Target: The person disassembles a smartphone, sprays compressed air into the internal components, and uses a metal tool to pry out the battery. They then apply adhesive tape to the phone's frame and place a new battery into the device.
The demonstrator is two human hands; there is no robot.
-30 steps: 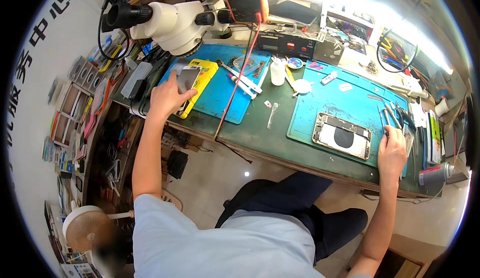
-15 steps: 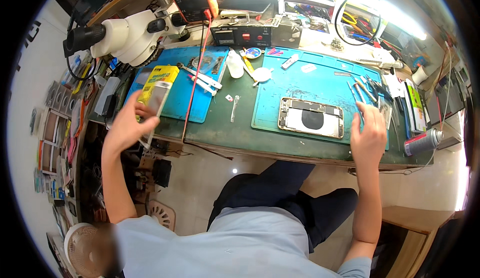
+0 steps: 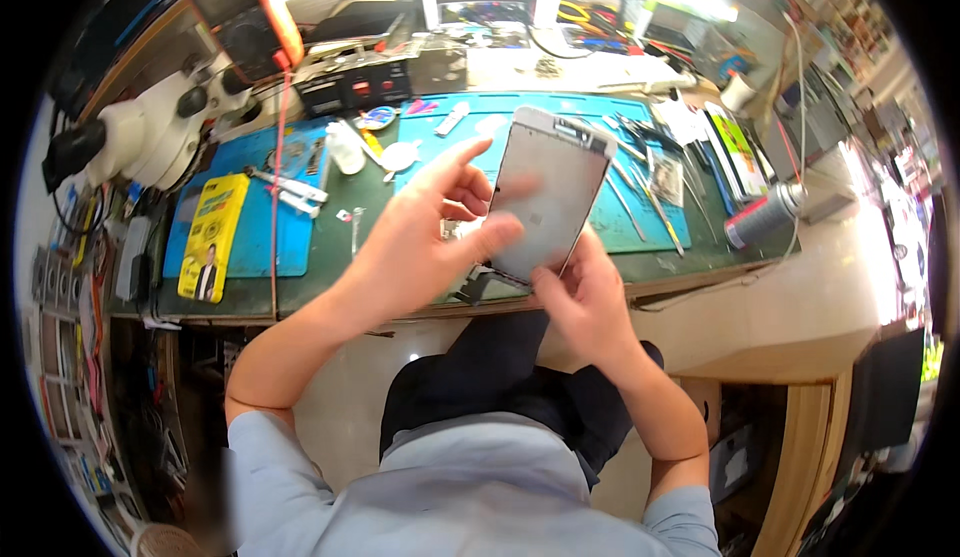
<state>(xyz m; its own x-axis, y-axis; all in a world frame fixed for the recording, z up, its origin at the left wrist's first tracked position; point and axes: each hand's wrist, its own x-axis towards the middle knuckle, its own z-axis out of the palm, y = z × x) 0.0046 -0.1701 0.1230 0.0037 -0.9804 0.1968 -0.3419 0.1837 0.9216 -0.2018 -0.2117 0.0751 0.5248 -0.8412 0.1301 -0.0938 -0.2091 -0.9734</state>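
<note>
A white-edged phone screen panel stands tilted above the bench, its grey back with a small connector strip at the top showing. My right hand grips its lower right corner between thumb and fingers. At the panel's left side is my left hand, fingers apart and the thumb reaching in front of the grey surface. That hand is slightly blurred, and I see nothing held in it. The opened phone body is mostly hidden behind my left hand and the panel, on the larger blue mat.
A yellow package lies on the smaller blue mat at the left, near a white microscope. A white bottle stands between the mats. Tweezers and hand tools lie to the right, beside a spray can.
The left hand has left the yellow package, which now lies flat, and moved to the middle. The screen panel is now raised in the right hand, which has moved left. The view has shifted rightward.
</note>
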